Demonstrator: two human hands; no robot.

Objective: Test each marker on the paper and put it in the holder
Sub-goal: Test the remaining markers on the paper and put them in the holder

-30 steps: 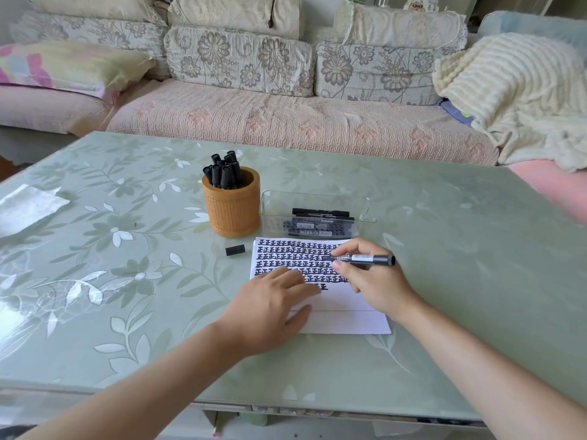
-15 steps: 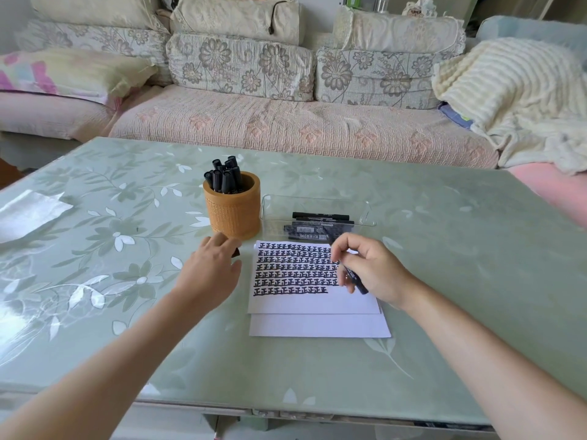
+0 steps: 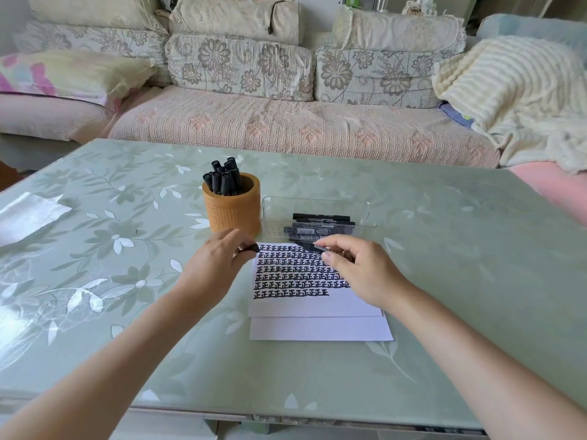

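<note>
Marker [image 3: 321, 248] pinched in right grip [image 3: 359, 271], cap [image 3: 249, 248] pinched in left grip [image 3: 212, 268], over paper [image 3: 317, 308]

Home living room: floral sofa [image 3: 241, 68], blanket [image 3: 514, 90] (cream), low table [image 3: 444, 249].

the pale green leaf-printed worktop [image 3: 444, 281] is smooth and glossy, mirroring the light. the round orange-brown holder [image 3: 233, 214] looks finely woven and matt. the black plastic markers [image 3: 227, 182] in it have a slight sheen. the rectangular clear plastic tray [image 3: 317, 204] is shiny. the white paper sheets [image 3: 317, 328] are matt. the cream blanket [image 3: 514, 90] is ribbed, fluffy cloth.
</note>
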